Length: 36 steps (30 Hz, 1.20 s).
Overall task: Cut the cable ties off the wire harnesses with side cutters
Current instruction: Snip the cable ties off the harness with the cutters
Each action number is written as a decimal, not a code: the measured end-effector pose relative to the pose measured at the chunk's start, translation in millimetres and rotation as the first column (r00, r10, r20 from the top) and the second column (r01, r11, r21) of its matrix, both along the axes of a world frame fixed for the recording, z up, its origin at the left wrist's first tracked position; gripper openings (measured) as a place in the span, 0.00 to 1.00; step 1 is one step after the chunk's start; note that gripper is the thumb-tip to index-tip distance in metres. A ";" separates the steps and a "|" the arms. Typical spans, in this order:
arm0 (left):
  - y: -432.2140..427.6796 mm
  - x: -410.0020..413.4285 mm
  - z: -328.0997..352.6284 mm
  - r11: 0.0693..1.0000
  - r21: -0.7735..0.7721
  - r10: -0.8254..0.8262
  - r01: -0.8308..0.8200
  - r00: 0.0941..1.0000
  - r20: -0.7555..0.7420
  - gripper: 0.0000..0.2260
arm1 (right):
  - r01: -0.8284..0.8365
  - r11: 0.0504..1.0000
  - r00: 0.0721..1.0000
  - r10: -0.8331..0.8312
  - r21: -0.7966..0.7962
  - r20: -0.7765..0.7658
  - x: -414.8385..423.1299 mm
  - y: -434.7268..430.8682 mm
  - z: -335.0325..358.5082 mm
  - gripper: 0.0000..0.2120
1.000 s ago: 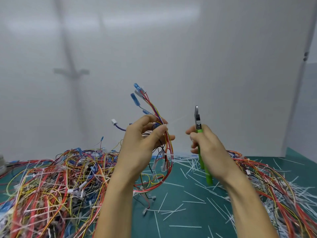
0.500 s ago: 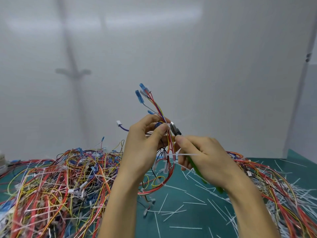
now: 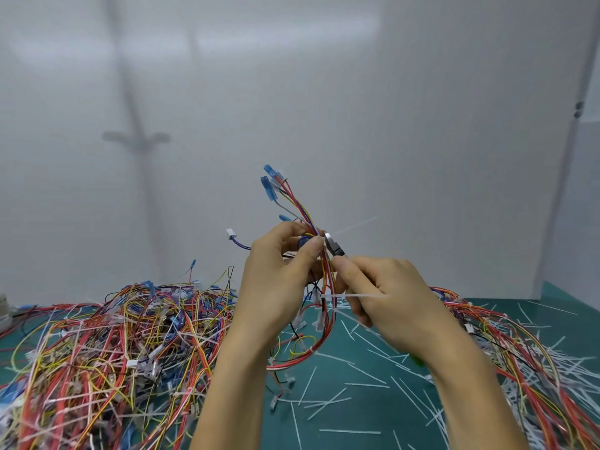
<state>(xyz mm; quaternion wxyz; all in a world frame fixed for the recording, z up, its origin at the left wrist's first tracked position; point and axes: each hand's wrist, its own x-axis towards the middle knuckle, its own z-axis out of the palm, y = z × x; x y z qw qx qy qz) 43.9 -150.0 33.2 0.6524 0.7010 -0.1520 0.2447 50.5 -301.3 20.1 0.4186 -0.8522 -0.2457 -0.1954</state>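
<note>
Centre of frame: the left hand [image 3: 279, 280] is raised above the table, fingers and thumb curled. It pinches a wire harness [image 3: 293, 199] between the thumb tip and the fingertips. The harness rises above the grip in a fan of red, yellow and blue leads ending in blue terminals [image 3: 269, 183]. Below the grip it hangs in a loop toward the green mat [image 3: 357, 410]. A white connector [image 3: 230, 233] on a purple lead juts out to the left of the hand.

The right hand [image 3: 389, 300], just right of centre, is curled round the side cutters [image 3: 334, 246]. The metal head points up and left, right against the harness beside the left thumb tip. The fingers hide most of the handles; a scrap of bright green handle [image 3: 417, 360] shows below the wrist. Whether the cutting edges are parted or closed cannot be told.

A white cable tie [image 3: 355, 225] sticks out up and right from the harness at the cutter head. A second cable tie tail [image 3: 360, 296] runs level across the right hand lower down.

Lower left: a large tangled pile of harnesses [image 3: 113, 345] lies on the mat. Lower right: a smaller heap of harnesses [image 3: 519, 352]. Between and around them lie loose white tie offcuts [image 3: 328, 404]. A plain white panel [image 3: 389, 108] fills the upper frame.
</note>
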 end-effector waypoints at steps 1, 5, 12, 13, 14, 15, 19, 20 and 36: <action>-0.7 0.6 -0.5 1.000 0.001 0.014 -0.014 1.000 -0.001 0.05 | 0.024 1.000 1.000 -0.024 -0.009 0.015 -0.1 0.4 -0.2 0.29; -1.9 3.0 -2.1 0.998 0.006 0.058 -0.058 0.998 -0.015 0.03 | 0.064 0.997 0.997 -0.062 -0.033 0.042 0.6 5.0 -0.6 0.28; -1.0 1.7 -1.4 0.999 -0.023 0.040 -0.041 0.998 -0.045 0.04 | 0.014 0.998 1.000 -0.016 0.064 0.019 3.1 4.0 -4.5 0.28; -0.7 1.3 -1.1 0.999 -0.044 0.025 -0.028 0.998 -0.054 0.04 | 0.005 0.992 1.000 -0.006 0.127 0.003 3.9 4.3 -4.7 0.26; -0.3 1.1 -0.8 0.998 -0.063 0.008 -0.012 0.998 -0.063 0.03 | 0.005 0.983 1.000 -0.003 0.184 -0.012 4.4 4.6 -4.4 0.24; 0.6 0.5 -0.4 0.997 -0.073 -0.006 0.001 0.998 -0.068 0.03 | 0.006 0.973 1.000 0.000 0.232 -0.024 4.7 5.1 -3.4 0.23; 3.9 -0.9 -0.4 0.996 -0.091 -0.022 0.016 0.997 -0.068 0.02 | -0.069 0.936 0.991 0.105 0.346 -0.086 2.5 0.9 0.6 0.18; 3.9 -1.0 -0.4 0.994 -0.104 -0.031 0.024 0.997 -0.065 0.02 | -0.108 0.934 0.983 0.153 0.342 -0.107 1.6 0.3 0.9 0.15; 13.0 -2.9 1.4 0.991 -0.119 0.062 -0.067 0.997 -0.047 0.07 | -0.104 0.835 0.980 0.178 0.541 -0.087 2.7 3.4 1.5 0.07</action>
